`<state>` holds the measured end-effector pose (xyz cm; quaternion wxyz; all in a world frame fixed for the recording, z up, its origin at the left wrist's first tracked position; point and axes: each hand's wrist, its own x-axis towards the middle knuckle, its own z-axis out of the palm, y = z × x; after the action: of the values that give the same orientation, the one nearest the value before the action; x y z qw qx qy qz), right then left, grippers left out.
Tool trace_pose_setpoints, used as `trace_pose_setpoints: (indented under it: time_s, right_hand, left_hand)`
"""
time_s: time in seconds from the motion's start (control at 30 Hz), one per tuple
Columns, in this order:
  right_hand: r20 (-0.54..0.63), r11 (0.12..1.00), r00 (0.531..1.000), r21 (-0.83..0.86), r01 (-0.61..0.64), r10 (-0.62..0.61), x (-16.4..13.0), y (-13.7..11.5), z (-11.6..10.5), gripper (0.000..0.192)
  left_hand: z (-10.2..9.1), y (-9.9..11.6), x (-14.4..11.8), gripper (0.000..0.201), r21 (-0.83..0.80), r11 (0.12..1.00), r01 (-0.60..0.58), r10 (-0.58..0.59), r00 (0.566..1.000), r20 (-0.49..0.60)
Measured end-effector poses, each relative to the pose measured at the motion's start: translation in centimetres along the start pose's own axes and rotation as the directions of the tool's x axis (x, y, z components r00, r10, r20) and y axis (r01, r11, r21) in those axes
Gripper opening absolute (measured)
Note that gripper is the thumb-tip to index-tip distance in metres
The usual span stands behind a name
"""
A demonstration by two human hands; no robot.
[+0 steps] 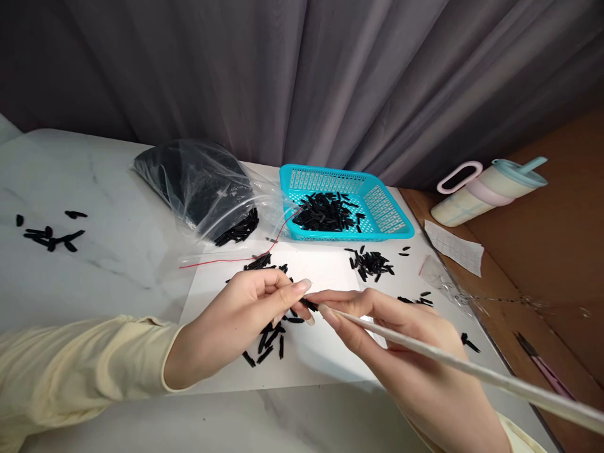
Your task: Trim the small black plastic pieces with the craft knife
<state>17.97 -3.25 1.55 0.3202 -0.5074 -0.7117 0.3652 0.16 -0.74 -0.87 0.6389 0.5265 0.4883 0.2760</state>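
Over a white sheet (226,377), my left hand (245,314) pinches a small black elongated piece (309,304) between thumb and fingers. My right hand (401,333) grips a long thin pale stick (453,357) like a pencil, its near end running out of the right edge of view. The tip of the stick lies by the fingertips at the black piece; its kind cannot be made out. Loose black pieces (268,340) are scattered on the sheet beneath my left hand. To the right, beyond my right hand, sits a small pile of black pieces (372,263).
A blue plastic basket (389,207) holds many black pieces. Left of it, a clear bag (193,182) of black pieces lies with its red-edged opening towards me. A tumbler (491,192), a paper slip (455,246) and a pink-handled tool (542,365) are at right.
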Motion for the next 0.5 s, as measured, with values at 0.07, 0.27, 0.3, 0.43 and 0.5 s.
trace_pose_setpoints:
  time_s: [0.07,0.27,0.3,0.43,0.5]
  right_hand:
    - [-0.036,0.995,0.997,-0.079,0.061,-0.064,-0.2,0.0,0.4,0.011]
    - [-0.082,0.941,0.951,-0.191,0.279,-0.299,-0.8,0.6,1.8,0.017]
    - [-0.083,0.93,0.94,-0.195,0.31,-0.331,-0.8,0.9,2.0,0.018]
    - [-0.082,0.823,0.847,-0.3,0.481,-0.525,-1.0,1.9,3.0,0.019]
    - [-0.056,0.765,0.81,-0.372,0.526,-0.584,-1.0,2.4,3.4,0.022]
  left_hand:
    - [0.0,-0.1,0.1,0.04,-0.02,1.0,0.013,-0.013,1.0,0.002]
    - [0.0,-0.5,0.2,0.039,-0.075,0.996,0.051,-0.05,0.999,0.017]
    - [0.0,-0.5,0.3,0.039,-0.088,0.995,0.054,-0.053,0.998,0.018]
    - [0.1,-0.7,0.4,0.038,-0.14,0.988,0.067,-0.064,0.998,0.024]
    - [0.2,-0.7,0.4,0.037,-0.162,0.984,0.068,-0.063,0.997,0.036]
